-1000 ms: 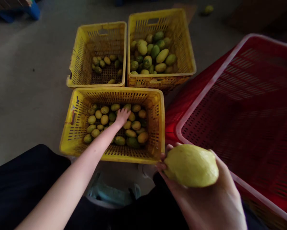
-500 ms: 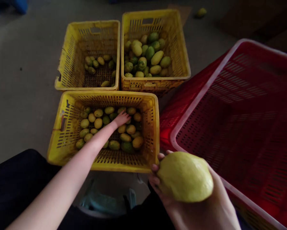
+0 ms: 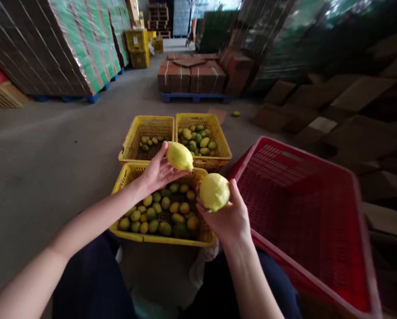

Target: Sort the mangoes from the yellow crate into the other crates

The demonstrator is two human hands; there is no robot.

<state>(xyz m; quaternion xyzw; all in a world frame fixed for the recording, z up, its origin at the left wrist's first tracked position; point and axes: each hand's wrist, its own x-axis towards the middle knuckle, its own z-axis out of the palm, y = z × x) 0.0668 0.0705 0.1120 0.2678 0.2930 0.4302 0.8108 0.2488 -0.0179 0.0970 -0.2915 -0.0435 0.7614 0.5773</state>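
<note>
My left hand [image 3: 160, 170] holds a yellow lemon [image 3: 179, 156] with a pointed tip, raised above the near yellow crate [image 3: 136, 237]. A second, rounder lemon [image 3: 214, 192] rests in my right hand [image 3: 227, 217], its fingers curled around it near that crate's right side. Inside the near crate lie many loose lemons [image 3: 165, 228], some yellow and some green. Behind my left hand stands the far left yellow crate [image 3: 127, 141], with a few small lemons [image 3: 146, 142]. The far right yellow crate [image 3: 221, 137] holds a larger heap of green and yellow lemons [image 3: 198, 137].
A large red crate [image 3: 317, 186] stands at my right, its inside in shadow. Ahead are brown cartons on a blue pallet [image 3: 194, 96]. Flattened cardboard [image 3: 344, 102] lies at far right, wrapped stacks [image 3: 85, 44] at left. One lemon [image 3: 236, 114] is on the floor.
My left hand has come up out of the near crate with a lemon in it. My right hand has turned its lemon end-on. The view has tilted up, showing more of the room.
</note>
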